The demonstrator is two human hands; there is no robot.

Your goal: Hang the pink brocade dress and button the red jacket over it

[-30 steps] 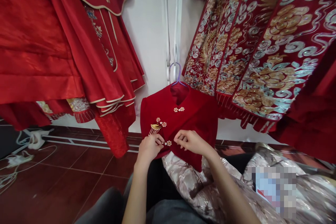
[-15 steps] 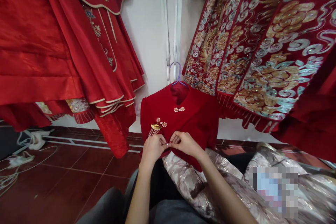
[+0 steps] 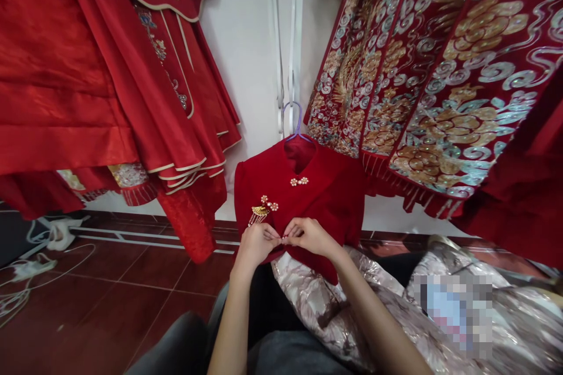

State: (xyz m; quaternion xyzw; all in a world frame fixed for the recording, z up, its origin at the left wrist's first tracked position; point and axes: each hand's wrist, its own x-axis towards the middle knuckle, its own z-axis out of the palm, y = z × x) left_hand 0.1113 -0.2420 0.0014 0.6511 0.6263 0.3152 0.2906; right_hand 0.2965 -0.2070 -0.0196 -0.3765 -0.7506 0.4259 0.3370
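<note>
Where the red jacket (image 3: 325, 199) closes low on its front, a pearl button (image 3: 282, 239) is pinched by the left hand (image 3: 257, 244) and the right hand (image 3: 311, 236), fingertips closed together on it. A gold brooch (image 3: 260, 211) is pinned higher on the jacket's front.
</note>
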